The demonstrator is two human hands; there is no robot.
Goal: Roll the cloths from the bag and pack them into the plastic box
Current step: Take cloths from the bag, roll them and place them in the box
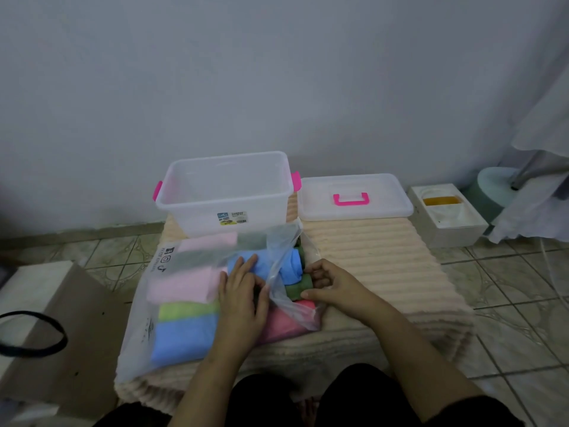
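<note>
Bed: peach ribbed blanket [369,254], clear plastic box [226,192] empty.
Left hand [243,297]: fingers flat, pressing bag [172,291].
Right hand [332,288]: nearer, fingers pinching green cloth [297,288] at bag's mouth.

The bag [172,303] of cloths lies before me on the ribbed mat [385,272], toward its left side, with the plastic box [226,192] just behind it against the wall and the lid [354,197] flat on the mat to the right of the box. My left hand [243,300] rests on the bag, and my right hand [335,288] is at the bag's mouth on its right. On the floor, a cardboard sheet [70,349] lies left of the mat and a small open box [446,214] sits to its right, beyond the lid.
</note>
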